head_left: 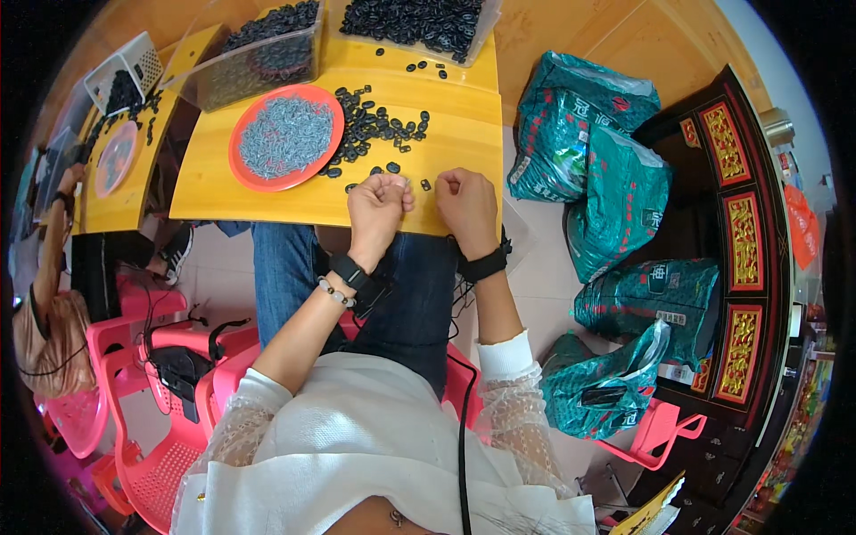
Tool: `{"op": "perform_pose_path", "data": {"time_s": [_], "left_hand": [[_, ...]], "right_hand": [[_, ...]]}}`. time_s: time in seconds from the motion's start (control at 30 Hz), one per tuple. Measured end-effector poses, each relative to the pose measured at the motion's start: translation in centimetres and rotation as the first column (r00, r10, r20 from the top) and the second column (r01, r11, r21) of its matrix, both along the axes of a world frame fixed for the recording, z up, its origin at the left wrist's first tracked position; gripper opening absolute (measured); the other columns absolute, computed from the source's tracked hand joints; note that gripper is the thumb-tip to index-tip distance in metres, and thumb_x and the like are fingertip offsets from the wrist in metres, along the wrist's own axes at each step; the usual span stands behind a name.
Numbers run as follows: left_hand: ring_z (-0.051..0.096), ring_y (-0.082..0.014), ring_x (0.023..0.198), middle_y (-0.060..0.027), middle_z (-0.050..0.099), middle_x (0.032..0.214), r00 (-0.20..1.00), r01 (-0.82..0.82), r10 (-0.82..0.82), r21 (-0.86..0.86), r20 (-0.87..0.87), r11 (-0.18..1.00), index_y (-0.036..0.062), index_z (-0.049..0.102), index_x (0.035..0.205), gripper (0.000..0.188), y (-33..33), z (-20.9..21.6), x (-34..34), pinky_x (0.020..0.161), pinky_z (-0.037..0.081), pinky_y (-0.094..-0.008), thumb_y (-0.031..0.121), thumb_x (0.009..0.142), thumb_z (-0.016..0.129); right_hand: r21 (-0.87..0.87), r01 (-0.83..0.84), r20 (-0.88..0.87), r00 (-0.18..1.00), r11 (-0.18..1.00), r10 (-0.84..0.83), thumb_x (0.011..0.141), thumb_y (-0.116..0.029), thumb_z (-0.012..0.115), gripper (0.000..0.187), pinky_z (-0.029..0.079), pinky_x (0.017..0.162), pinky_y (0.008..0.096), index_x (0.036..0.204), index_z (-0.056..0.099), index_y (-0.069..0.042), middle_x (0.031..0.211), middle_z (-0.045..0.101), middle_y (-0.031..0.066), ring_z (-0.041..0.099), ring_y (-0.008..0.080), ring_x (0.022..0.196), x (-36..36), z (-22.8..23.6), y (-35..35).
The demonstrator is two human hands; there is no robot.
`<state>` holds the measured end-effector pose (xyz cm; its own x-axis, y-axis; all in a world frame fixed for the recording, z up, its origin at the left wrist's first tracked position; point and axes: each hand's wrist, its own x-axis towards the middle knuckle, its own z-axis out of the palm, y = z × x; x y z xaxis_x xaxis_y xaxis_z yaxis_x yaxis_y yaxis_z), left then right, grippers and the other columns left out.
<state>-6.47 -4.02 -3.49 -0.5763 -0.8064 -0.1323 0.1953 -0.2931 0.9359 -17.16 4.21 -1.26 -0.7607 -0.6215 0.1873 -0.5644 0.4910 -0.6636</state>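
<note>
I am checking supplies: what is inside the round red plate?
The red plate holds a heap of small, thin grey pieces. The heap covers the plate's middle, so whatever lies underneath cannot be seen.

Teal sacks on floor beside dark cabinet; perforated pink chair at left.

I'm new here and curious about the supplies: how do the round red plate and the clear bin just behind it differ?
The red plate is round and shallow; the clear bin is box-shaped and deeper. The plate holds grey screw-like pieces, while the bin holds black pieces. Both sit on the yellow table.
</note>
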Motion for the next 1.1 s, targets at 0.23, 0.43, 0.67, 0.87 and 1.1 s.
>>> {"op": "perform_pose_path", "data": {"time_s": [0.23,0.43,0.67,0.87,1.1], "left_hand": [[0.056,-0.0121,0.059,-0.0093,0.061,0.073,0.986,-0.019,0.101,-0.516,0.132,0.857,-0.0033,0.06,0.087,0.009,0.8,0.4,0.9,0.055,0.045,-0.0253,0.005,0.087,0.058],[0.06,-0.025,0.062,-0.0142,0.06,0.073,0.984,0.037,0.088,-0.665,0.153,0.746,-0.0029,0.059,0.086,0.006,2.0,3.1,1.7,0.057,0.047,-0.031,0.002,0.086,0.057],[0.06,-0.0342,0.07,-0.0171,0.058,0.078,0.987,0.069,0.078,-0.814,0.14,0.576,-0.0018,0.057,0.09,0.006,2.1,3.7,3.0,0.06,0.048,-0.0365,-0.001,0.084,0.056],[0.064,-0.0216,0.07,-0.0125,0.06,0.079,0.986,0.074,0.079,-0.808,0.147,0.585,-0.0028,0.06,0.09,0.007,2.8,4.1,3.5,0.063,0.049,-0.0275,-0.002,0.084,0.059],[0.063,-0.0121,0.065,-0.0079,0.062,0.074,0.991,0.026,0.072,-0.705,0.11,0.709,-0.0023,0.063,0.092,0.009,3.1,4.0,3.9,0.06,0.049,-0.0217,0.002,0.085,0.061]], "right_hand": [[-0.373,-0.063,0.568,0.774,0.926,0.281,0.083,-0.012,0.063,0.016,0.043,0.058,0.0185,0.086,0.067,0.003,0.073,0.066,0.0034,0.057,0.0054,0.064,2.2,2.1,1.3],[-0.421,-0.034,0.533,0.799,0.906,0.278,0.081,-0.012,0.065,0.02,0.047,0.058,0.0206,0.084,0.066,0.007,0.071,0.067,0.0064,0.061,0.0087,0.064,2.6,2.1,1.8],[-0.443,0.019,0.64,0.706,0.896,0.301,0.082,-0.01,0.063,0.016,0.044,0.058,0.0191,0.084,0.067,0.006,0.071,0.064,0.003,0.056,0.0064,0.063,3.5,3.4,2.6],[-0.465,0.038,0.641,0.703,0.885,0.306,0.081,-0.008,0.061,0.012,0.04,0.059,0.0178,0.082,0.068,0.002,0.072,0.065,0.0027,0.051,0.0053,0.062,3.7,3.3,3.0],[-0.539,0.055,0.617,0.705,0.84,0.35,0.081,-0.007,0.065,0.014,0.045,0.061,0.018,0.086,0.067,0.006,0.073,0.064,0.0038,0.057,0.0064,0.066,4.3,3.6,3.2]]}}
